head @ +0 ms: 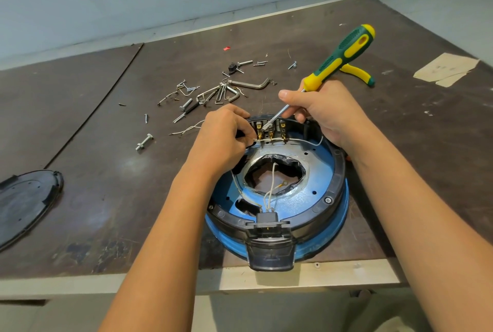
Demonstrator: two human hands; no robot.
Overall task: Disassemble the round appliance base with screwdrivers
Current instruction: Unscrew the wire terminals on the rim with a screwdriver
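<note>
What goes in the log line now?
right hand holds screwdriver | tip at brass terminals | left hand pinches white wire

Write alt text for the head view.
A person's right hand holds a green-and-yellow screwdriver, its tip on brass terminals at the far edge of an opened blue round appliance base, while the left hand pinches a white wire. Beyond lie loose screws and hex keys on the table.
</note>
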